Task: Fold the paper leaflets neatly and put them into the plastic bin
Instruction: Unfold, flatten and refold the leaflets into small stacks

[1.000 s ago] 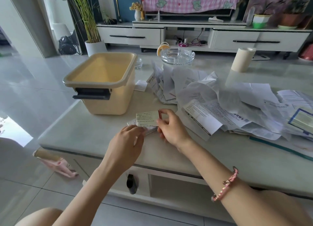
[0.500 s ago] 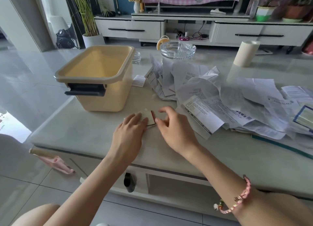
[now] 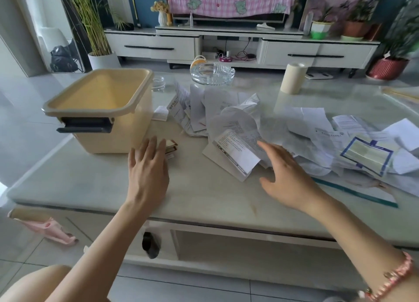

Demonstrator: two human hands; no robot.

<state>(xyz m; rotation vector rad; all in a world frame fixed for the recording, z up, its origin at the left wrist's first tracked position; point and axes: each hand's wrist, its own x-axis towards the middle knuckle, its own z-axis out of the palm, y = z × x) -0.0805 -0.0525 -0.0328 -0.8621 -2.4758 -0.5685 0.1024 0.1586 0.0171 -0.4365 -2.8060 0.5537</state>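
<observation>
Cream-yellow plastic bin (image 3: 127,134) with a dark grey latch handle stands open-topped at the left of the pale marble-look worktop (image 3: 204,195). Just in front of its right corner lies a small folded leaflet (image 3: 171,145) with brown edging, flat on the worktop and outside the bin. The left hand (image 3: 147,168) lies palm down beside it, its fingers (image 3: 152,148) straight and close together, the tips covering the leaflet's left edge; whether they press it cannot be told. The right hand (image 3: 289,177) is well apart from the left, palm down, fingers (image 3: 264,146) loosely spread and gripping nothing, the forefinger reaching onto a white printed sheet (image 3: 235,154) at the near edge of a loose heap of unfolded white paper leaflets (image 3: 294,125) that sprawls across the middle and right of the worktop. A small white folded slip (image 3: 160,113) lies between the bin and the heap. Behind the heap stand a round clear glass ashtray (image 3: 212,74) and an upright cream paper roll (image 3: 293,77). A pink beaded bracelet (image 3: 394,276) circles the right wrist.
</observation>
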